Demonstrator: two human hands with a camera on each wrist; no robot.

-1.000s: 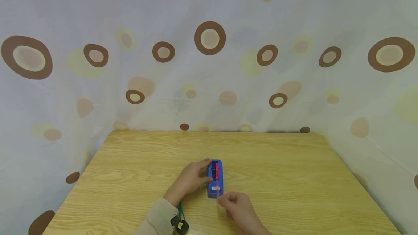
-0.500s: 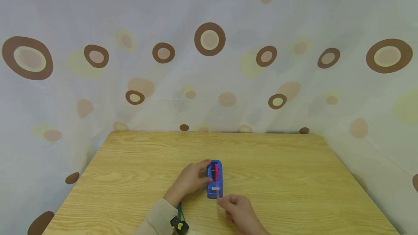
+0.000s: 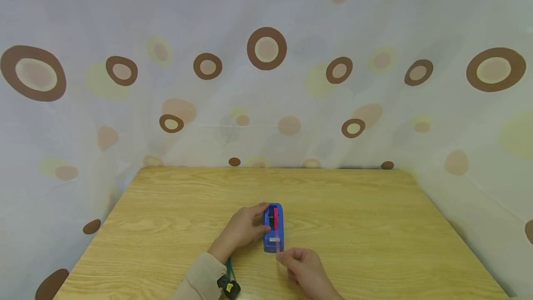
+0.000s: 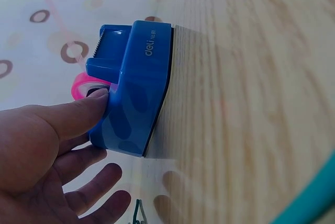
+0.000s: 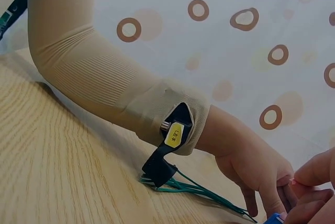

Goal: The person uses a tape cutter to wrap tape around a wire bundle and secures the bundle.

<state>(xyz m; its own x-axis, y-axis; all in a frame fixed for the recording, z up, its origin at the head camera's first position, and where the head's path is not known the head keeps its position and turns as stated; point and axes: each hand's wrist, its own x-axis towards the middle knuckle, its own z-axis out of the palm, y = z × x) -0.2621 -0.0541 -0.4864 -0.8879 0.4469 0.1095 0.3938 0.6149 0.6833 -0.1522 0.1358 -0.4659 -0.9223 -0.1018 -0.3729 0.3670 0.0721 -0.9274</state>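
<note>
A blue tape dispenser [image 3: 281,233] stands on the wooden table, with a pink roll of tape [image 3: 276,219] in it. My left hand [image 3: 240,228] holds its left side; in the left wrist view the thumb [image 4: 86,110] presses near the roll while several fingers lie loose below. A pinkish strip of tape [image 3: 278,246] runs from the roll over the toothed cutter toward me. My right hand [image 3: 307,270] pinches the strip's end between thumb and forefinger, just in front of the dispenser. In the right wrist view only part of the dispenser [image 5: 274,219] shows.
The wood-grain table [image 3: 354,207] reaches back to a patterned curtain [image 3: 266,105] on three sides. A black wrist device [image 3: 230,287] with green cables [image 5: 209,195] hangs at the left sleeve [image 3: 205,274], close to the tabletop.
My right hand has drawn the strip's end slightly toward me since a second ago and has hardly moved since. My left hand and the dispenser stay in place.
</note>
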